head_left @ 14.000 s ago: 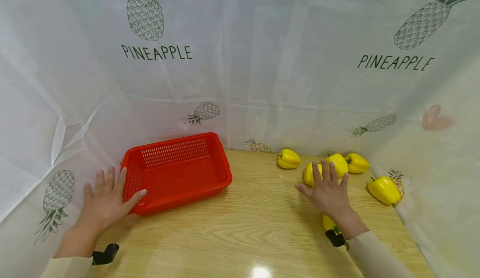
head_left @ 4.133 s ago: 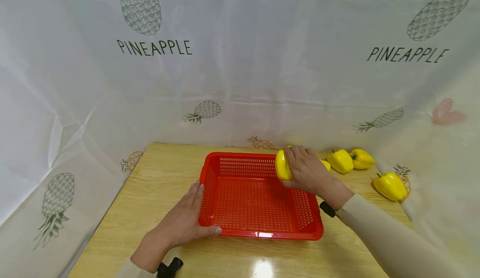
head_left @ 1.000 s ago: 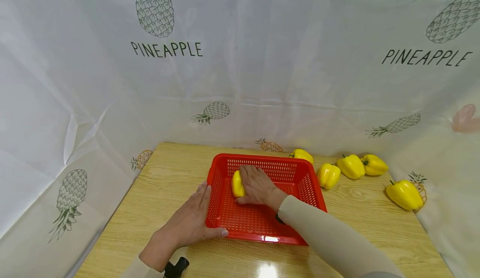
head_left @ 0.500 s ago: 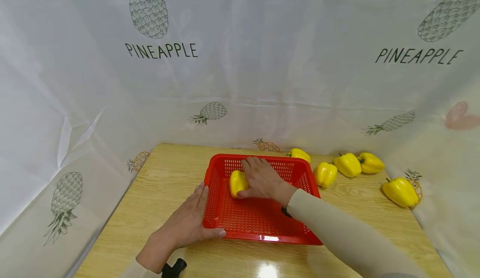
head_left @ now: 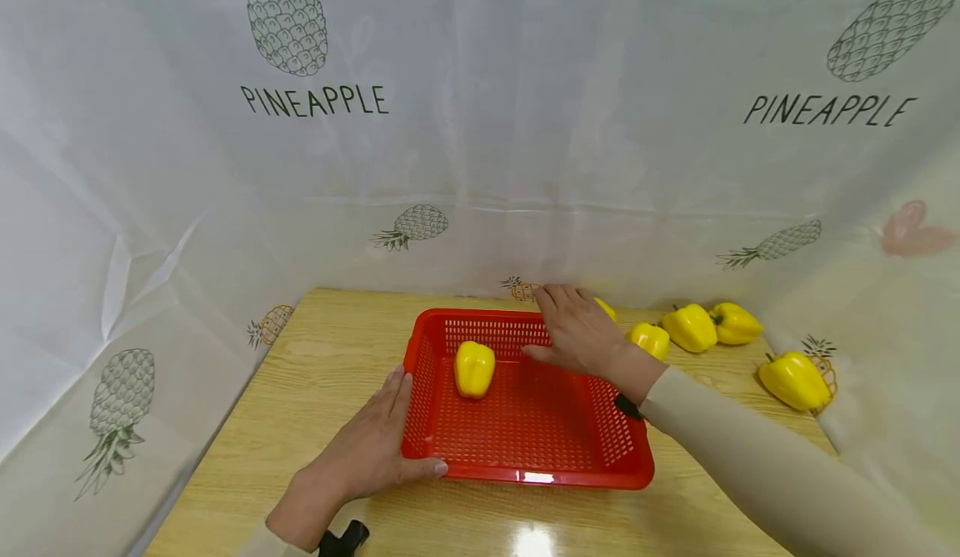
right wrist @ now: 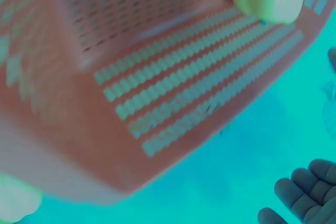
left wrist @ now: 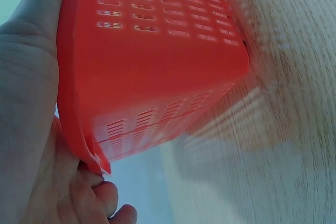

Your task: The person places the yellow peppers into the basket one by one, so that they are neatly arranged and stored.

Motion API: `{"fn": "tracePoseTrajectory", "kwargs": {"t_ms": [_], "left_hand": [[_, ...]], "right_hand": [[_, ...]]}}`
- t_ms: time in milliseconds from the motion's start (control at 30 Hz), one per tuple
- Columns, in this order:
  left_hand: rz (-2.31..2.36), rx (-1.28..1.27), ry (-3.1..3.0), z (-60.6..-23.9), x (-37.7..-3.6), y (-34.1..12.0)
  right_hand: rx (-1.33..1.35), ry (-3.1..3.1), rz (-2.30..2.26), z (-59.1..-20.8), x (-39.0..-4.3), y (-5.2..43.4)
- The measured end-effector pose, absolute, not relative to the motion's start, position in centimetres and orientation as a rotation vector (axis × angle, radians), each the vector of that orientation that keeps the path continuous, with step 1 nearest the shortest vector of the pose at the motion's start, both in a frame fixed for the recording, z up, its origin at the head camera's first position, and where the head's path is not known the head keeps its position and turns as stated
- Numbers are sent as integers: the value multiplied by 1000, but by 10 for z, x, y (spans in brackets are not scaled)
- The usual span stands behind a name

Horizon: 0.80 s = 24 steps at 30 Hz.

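The left hand [head_left: 363, 444] is gripping the red basket [head_left: 525, 436] at its near left corner, the right hand [head_left: 581, 332] is hovering, thumb apart from fingers, over its far edge, and one yellow pepper [head_left: 474, 369] is lying inside, toward the left edge.

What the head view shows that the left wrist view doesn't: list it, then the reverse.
Only head: the right hand, the yellow peppers on the table, and the inside floor of the red basket.
Only left wrist: the slotted outer faces of its walls, at a corner.
Both: the left hand touching the red basket, and the table.
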<state>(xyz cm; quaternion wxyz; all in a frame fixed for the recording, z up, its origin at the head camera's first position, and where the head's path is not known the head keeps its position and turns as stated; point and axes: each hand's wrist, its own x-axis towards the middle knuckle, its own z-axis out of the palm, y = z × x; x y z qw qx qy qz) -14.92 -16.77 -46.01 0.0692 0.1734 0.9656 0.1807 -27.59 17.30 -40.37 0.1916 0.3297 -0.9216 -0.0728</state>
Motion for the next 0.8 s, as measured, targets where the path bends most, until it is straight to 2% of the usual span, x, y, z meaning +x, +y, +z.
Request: {"fn": "tracePoseTrajectory", "kwargs": {"t_ms": [267,500,800], "left_hand": [[559,522,2900,-458,-149,-167],[562,523,2899,-458,-149,-168],[561,505,2894,-459,-149,-168]], "right_hand": [[772,-2582,-133,-401,-279,241],[689,-2598,-234,-415,-281,299],[568,-2856,-196,-448,-284,330]]}}
